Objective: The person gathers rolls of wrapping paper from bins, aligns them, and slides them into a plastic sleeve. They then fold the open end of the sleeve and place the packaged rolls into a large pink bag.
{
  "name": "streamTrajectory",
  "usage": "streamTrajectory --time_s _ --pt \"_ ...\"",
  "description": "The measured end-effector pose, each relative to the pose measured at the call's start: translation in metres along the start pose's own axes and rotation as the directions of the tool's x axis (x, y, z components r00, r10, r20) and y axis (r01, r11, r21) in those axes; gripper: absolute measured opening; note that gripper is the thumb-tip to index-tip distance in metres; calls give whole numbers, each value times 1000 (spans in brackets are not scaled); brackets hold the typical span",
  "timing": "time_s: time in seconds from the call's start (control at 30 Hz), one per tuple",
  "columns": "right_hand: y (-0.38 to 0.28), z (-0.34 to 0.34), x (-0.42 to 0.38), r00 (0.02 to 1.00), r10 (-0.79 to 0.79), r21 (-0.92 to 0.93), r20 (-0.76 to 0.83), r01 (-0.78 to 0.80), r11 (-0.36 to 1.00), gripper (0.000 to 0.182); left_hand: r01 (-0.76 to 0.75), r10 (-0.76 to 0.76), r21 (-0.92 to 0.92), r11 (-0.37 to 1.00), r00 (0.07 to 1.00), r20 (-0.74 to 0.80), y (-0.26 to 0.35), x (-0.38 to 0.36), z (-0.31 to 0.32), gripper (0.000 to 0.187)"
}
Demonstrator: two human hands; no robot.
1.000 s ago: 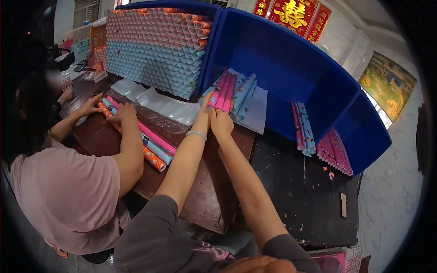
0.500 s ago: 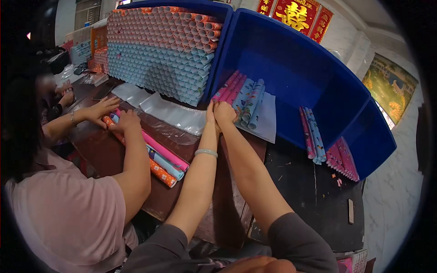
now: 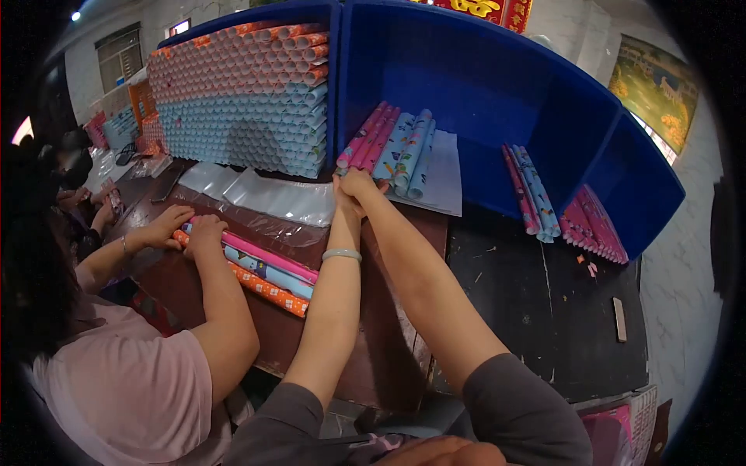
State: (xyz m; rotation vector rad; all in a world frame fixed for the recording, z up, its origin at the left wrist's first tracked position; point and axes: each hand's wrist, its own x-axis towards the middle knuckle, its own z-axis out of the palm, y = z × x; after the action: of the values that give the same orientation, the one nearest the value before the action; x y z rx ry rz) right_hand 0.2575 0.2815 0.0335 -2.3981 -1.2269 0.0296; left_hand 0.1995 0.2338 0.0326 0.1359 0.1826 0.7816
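Note:
My left hand (image 3: 347, 203), below a pale green bangle (image 3: 342, 254), is at the near ends of the pink patterned paper rolls (image 3: 368, 138). My right hand (image 3: 362, 186) lies against it, its fingers curled in; what they close on is hidden. The left fingers are mostly covered by the right hand. Just to the right, light-blue patterned rolls (image 3: 406, 154) lie side by side on a white sheet (image 3: 444, 175), at the opening of a blue bin (image 3: 474, 85).
At left, a co-worker's hands (image 3: 203, 231) press on pink, blue and orange rolls (image 3: 268, 289). Clear plastic sleeves (image 3: 268, 200) lie behind them. A tall stack of orange and blue rolls (image 3: 241, 101) fills another bin. More rolls (image 3: 532, 190) and a small wooden strip (image 3: 619, 319) are at right.
The view has shifted, so the bins sit higher and further left. My hands stay together at the pink rolls' near ends; my right wrist is bent more. The co-worker's rolls lie closer together.

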Motion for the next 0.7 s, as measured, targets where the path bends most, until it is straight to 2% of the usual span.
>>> streamTrajectory --time_s 0.03,0.07,0.13,0.17,0.2,0.33,0.37,0.4,0.43,0.47,0.5,0.57,0.6,0.63,0.67,0.7 --pt "20 21 28 997 -58 128 47 52 990 52 -36 36 5 999 999 -23 -3 -3 -13 48" --pt "19 5 -2 994 -74 113 -83 83 990 55 -71 72 11 997 996 -45 -6 -3 -26 46" --pt "25 5 -2 988 -114 116 106 102 988 56 -142 144 28 990 986 -89 -12 0 -44 42" --pt "38 34 18 958 -195 99 209 178 979 56 -176 179 36 984 978 -108 -18 4 -50 40" --pt "41 12 4 963 -179 103 201 161 982 56 -208 212 40 977 969 -129 -27 8 -55 38" --pt "121 -65 -122 882 -447 67 150 442 895 53 -338 342 60 939 910 -235 -76 39 -69 31" --pt "119 -88 -138 849 -510 51 137 508 860 54 -370 374 65 927 891 -256 -89 49 -60 29" --pt "137 -101 -148 841 -509 98 181 500 860 60 -400 404 71 914 872 -277 -95 75 -52 28" --pt "157 -117 -162 851 -495 94 177 486 869 60 -393 433 192 899 860 -269 -108 57 -34 25" --pt "177 -137 -180 850 -493 210 184 456 865 57 -380 461 308 872 849 -258 -121 29 -7 24" --pt "200 -152 -196 849 -492 323 193 419 849 55 -395 463 269 879 841 -280 -136 23 7 21" --pt "255 -171 -220 871 -491 194 -8 483 854 51 -384 443 290 877 880 -172 -171 17 21 19" --pt "282 -184 -229 896 -443 250 -30 436 865 48 -322 367 301 897 924 -104 -188 13 27 19" --pt "308 -196 -238 918 -394 309 -51 390 868 45 -249 269 421 873 963 12 -206 8 31 19" --pt "334 -199 -244 973 -229 534 -32 210 819 38 -189 151 542 819 982 114 -224 2 34 20" --pt "367 -200 -248 987 -148 552 -58 155 819 33 -160 24 677 718 978 206 -242 -3 40 22"
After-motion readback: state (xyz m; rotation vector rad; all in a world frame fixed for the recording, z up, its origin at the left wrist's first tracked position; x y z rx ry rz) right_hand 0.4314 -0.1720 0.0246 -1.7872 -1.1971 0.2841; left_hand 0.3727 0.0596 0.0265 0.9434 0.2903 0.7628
